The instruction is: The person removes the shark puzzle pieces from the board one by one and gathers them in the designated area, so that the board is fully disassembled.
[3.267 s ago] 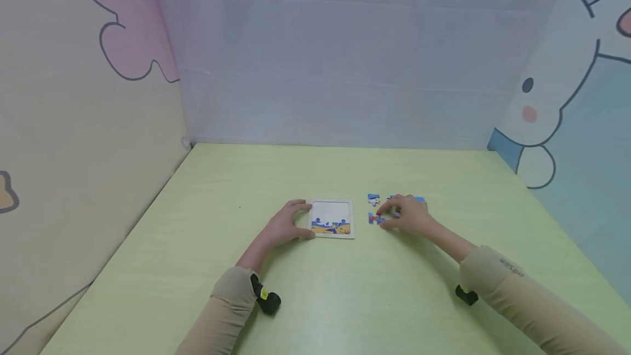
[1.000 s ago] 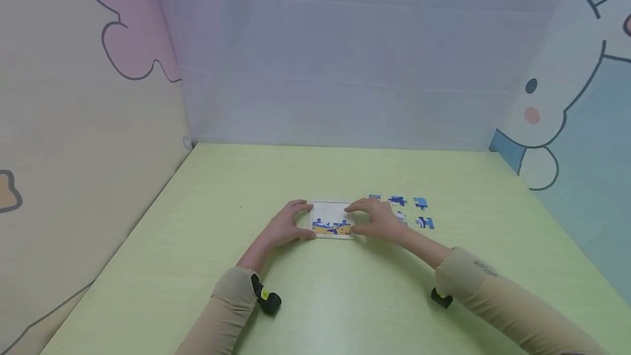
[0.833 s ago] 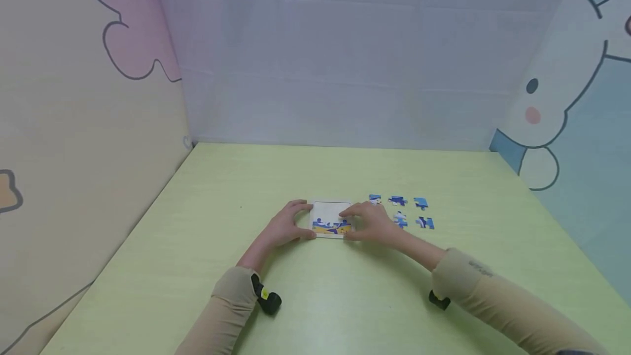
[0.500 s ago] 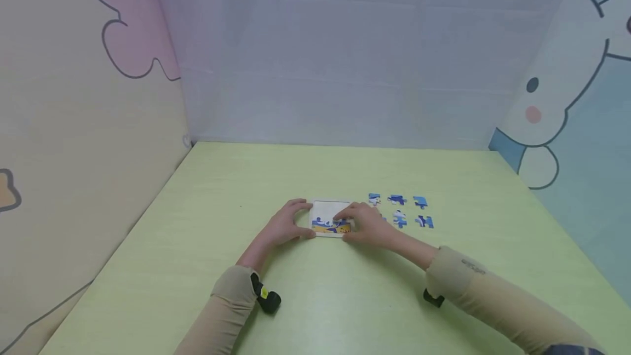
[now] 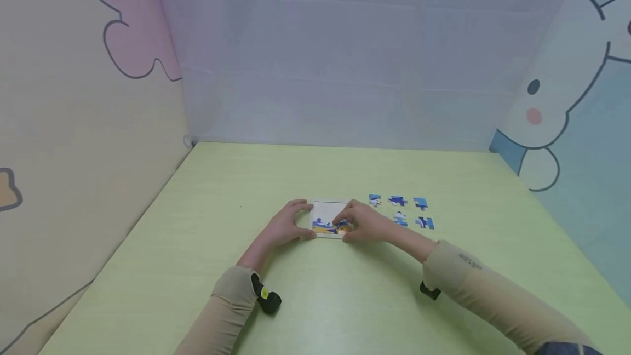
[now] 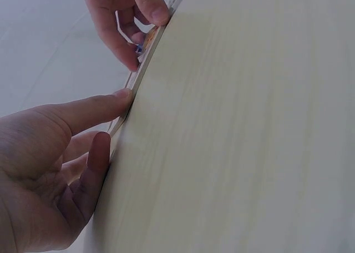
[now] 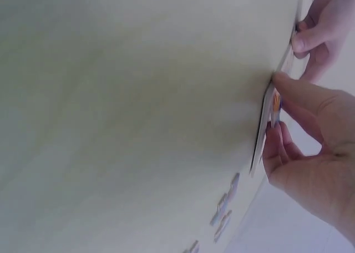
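Note:
A small white puzzle tray [image 5: 326, 236] lies flat on the table, with blue and yellow picture pieces along its near part and bare white above. My left hand [image 5: 283, 225] grips its left side, thumb at the near corner and a finger at the far one. Over the tray's near right part, my right hand [image 5: 370, 224] pinches an orange and blue jigsaw piece [image 7: 277, 101], which looks tilted up in the right wrist view. The right thumb rests by the tray's near edge. My fingers partly cover the piece in the head view.
Several loose jigsaw pieces lie right of the tray in two rows, among them a blue piece [image 5: 420, 203] and a blue and white piece [image 5: 425, 223]. The right hand partly hides one. Cloth walls stand behind the table [image 5: 315, 300] and at both sides.
My right hand has moved left from the loose pieces to the tray's near right part, where the piece under its fingers now looks raised. My left hand stays on the tray.

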Demonstrator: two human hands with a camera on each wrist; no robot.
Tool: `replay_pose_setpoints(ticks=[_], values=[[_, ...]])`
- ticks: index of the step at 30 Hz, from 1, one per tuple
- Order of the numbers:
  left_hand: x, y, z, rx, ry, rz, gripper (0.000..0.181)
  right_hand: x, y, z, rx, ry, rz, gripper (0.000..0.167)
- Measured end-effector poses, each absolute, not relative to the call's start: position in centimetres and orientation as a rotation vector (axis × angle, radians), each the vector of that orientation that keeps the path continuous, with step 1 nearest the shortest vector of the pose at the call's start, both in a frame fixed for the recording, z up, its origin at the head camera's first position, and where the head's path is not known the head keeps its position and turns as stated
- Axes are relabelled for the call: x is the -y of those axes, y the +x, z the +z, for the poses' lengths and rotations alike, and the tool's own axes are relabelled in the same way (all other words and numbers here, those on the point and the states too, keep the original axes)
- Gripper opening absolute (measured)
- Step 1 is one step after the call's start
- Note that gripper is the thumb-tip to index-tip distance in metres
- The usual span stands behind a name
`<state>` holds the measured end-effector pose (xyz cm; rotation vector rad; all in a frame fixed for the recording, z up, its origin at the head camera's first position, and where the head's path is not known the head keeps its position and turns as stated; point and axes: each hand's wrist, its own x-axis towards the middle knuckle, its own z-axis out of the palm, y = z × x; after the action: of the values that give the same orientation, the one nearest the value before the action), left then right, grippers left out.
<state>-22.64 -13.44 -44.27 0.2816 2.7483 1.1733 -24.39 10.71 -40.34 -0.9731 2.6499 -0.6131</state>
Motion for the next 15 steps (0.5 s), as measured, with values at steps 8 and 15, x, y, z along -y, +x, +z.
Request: replay_pose_setpoints(ticks=[8,15], values=[[13.4,-22.8,-44.4,-2.752,0.279,1.169,0.075,-11.5,-26.0,-40.0,-2.526,-1.030,-0.568,0.039],[13.4,-22.7,-44.3,-2.747,0.280,1.181,0.075,-11.3,-26.2,-40.1,-2.518,-1.033,-0.560,0.038]])
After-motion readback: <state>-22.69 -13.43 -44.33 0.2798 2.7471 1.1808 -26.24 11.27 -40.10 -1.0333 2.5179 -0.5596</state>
